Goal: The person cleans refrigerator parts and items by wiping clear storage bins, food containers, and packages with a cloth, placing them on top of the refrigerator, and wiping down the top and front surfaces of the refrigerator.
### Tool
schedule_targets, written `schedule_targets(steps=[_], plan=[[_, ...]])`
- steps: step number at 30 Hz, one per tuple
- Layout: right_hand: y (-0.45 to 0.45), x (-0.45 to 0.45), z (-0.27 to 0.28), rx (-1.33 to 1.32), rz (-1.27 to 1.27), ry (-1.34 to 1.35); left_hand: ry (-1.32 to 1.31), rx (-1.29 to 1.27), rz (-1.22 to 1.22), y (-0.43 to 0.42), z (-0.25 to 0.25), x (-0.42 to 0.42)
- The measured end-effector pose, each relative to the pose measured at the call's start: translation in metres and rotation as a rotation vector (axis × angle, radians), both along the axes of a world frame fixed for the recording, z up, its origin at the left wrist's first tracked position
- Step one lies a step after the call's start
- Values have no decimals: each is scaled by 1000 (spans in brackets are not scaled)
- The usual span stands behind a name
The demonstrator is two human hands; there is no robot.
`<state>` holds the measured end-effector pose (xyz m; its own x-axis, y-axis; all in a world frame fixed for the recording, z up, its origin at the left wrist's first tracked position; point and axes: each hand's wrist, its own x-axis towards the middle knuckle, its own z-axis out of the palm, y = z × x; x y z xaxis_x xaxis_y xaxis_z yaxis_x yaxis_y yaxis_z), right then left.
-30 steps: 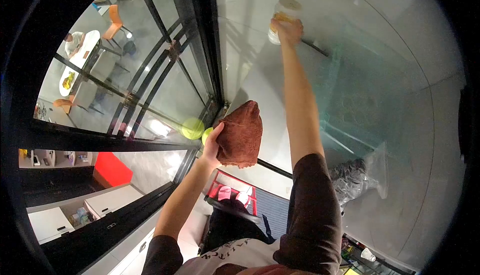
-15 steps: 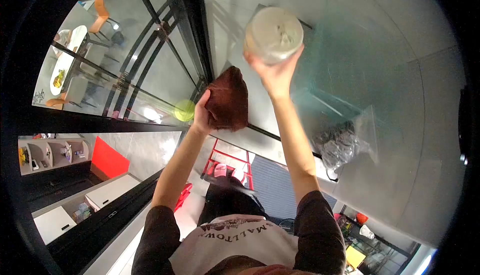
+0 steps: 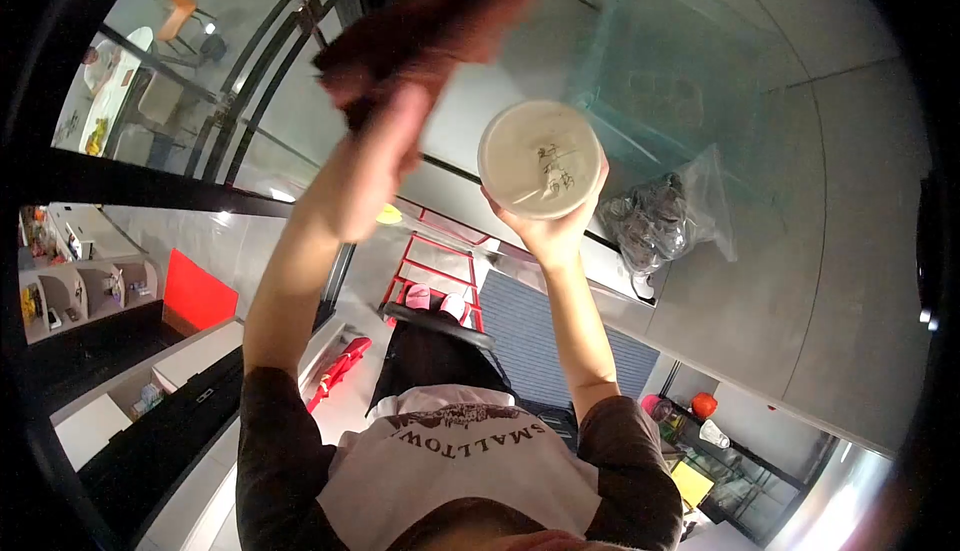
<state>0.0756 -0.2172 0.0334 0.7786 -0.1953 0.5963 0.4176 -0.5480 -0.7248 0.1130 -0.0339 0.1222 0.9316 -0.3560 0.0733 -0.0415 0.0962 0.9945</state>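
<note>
A brown cloth (image 3: 430, 31) is gripped in my left hand (image 3: 375, 171), which is raised at the upper left and blurred by motion. My right hand (image 3: 555, 236) holds a round tub (image 3: 530, 166) from below, with fingers around its side. The tub's pale round face bears dark handwriting and is turned toward me. Its contents cannot be made out. The cloth and the tub are apart, with the pale grey surface behind them.
Right of the tub lies a clear plastic bag (image 3: 665, 221) with dark contents. Behind it stands a greenish see-through box (image 3: 660, 81). A black-framed glass partition (image 3: 240, 91) is on the left. Below, my feet in pink footwear (image 3: 418, 297) are at a red ladder (image 3: 440, 266).
My left hand has swung the cloth upward in the view. The tub in my right hand has come down and nearer, its written face now more squarely toward me. The whole view has shifted.
</note>
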Motion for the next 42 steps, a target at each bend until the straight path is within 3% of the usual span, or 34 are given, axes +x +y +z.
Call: schedule_targets(steps=[1, 2, 4, 5, 9, 12, 24, 29, 32, 33, 34, 36, 38, 40, 42], plan=[[0, -5, 0, 15, 38, 0, -48, 230, -62, -1, 7, -6], [3, -9, 0, 28, 39, -13, -235, 160, -116, -13, 19, -13], [7, -15, -3, 51, 42, -45, -807, 428, -92, -30, 8, -9], [7, -16, -4, 89, 48, -46, -842, 552, -70, -32, 9, -15], [6, -26, 3, -31, 15, -31, -885, 823, -111, -32, 11, -33], [6, -38, 16, -228, -49, 10, -879, 798, -49, -35, 6, -41], [11, -50, 4, -231, -47, 152, -1019, 943, -80, -41, -10, -59], [11, -52, 9, -333, 54, 81, -1058, 803, -147, -43, -12, -69], [-5, -52, -31, -186, 203, 174, -1057, 786, -251, -41, -9, -79], [-7, -58, -31, -434, 54, -83, -1063, 776, -292, -41, -8, -86], [-1, -57, -31, -409, 22, 39, -1069, 765, -332, -41, -8, -93], [7, -58, -18, -292, 15, 196, -978, 644, -467, -39, -4, -106], [13, -61, 9, -94, 62, 254, -623, 375, -606, -28, -5, -116], [8, -57, -1, 3, 86, 290, -253, 130, -708, -8, -23, -128], [2, -54, -15, 46, 105, 223, 1003, -258, -608, 14, -5, -136]])
